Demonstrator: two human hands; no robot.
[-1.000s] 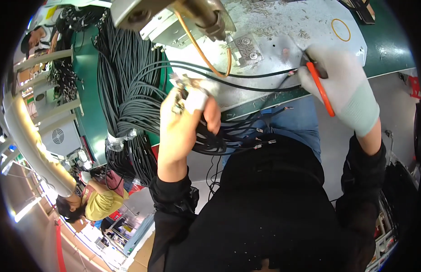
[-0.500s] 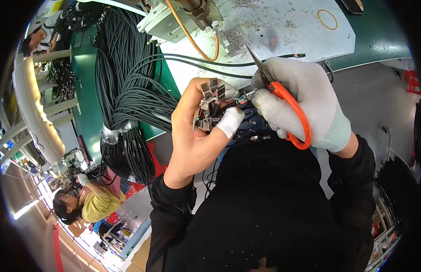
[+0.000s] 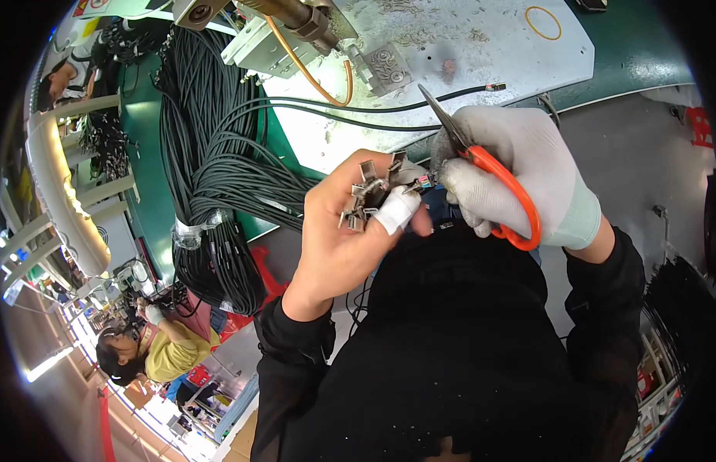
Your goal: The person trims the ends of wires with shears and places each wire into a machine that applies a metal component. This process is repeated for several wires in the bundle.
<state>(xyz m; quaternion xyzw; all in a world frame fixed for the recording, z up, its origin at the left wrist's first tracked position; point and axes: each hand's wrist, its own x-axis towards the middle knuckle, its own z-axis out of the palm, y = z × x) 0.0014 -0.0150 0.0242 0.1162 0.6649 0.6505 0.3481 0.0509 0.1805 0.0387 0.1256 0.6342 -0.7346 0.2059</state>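
My left hand (image 3: 335, 242), bare with white tape round the thumb, is closed round a cluster of cable ends with silver metal connector shells (image 3: 363, 185). Short coloured wires (image 3: 425, 181) stick out of one cable end beyond the taped thumb. Right beside them is my right hand (image 3: 519, 146), in a pale knit glove with grey fingertips. It carries a pair of scissors with orange handles (image 3: 532, 209), blades pointing up and away to the left. Its thumb and forefinger meet near the coloured wires; whether they pinch them is hidden.
A large bundle of black cables (image 3: 234, 169) lies on the green table at left. Two cables run across the pale metal plate (image 3: 481, 61), one ending in a connector (image 3: 495, 87). A press-like machine (image 3: 315, 27) stands at the back. A person in yellow (image 3: 177, 354) works at lower left.
My left hand has shifted slightly right and down, turning the connector cluster. The gloved hand stays close to the wires with the scissors. The view has shifted a little.
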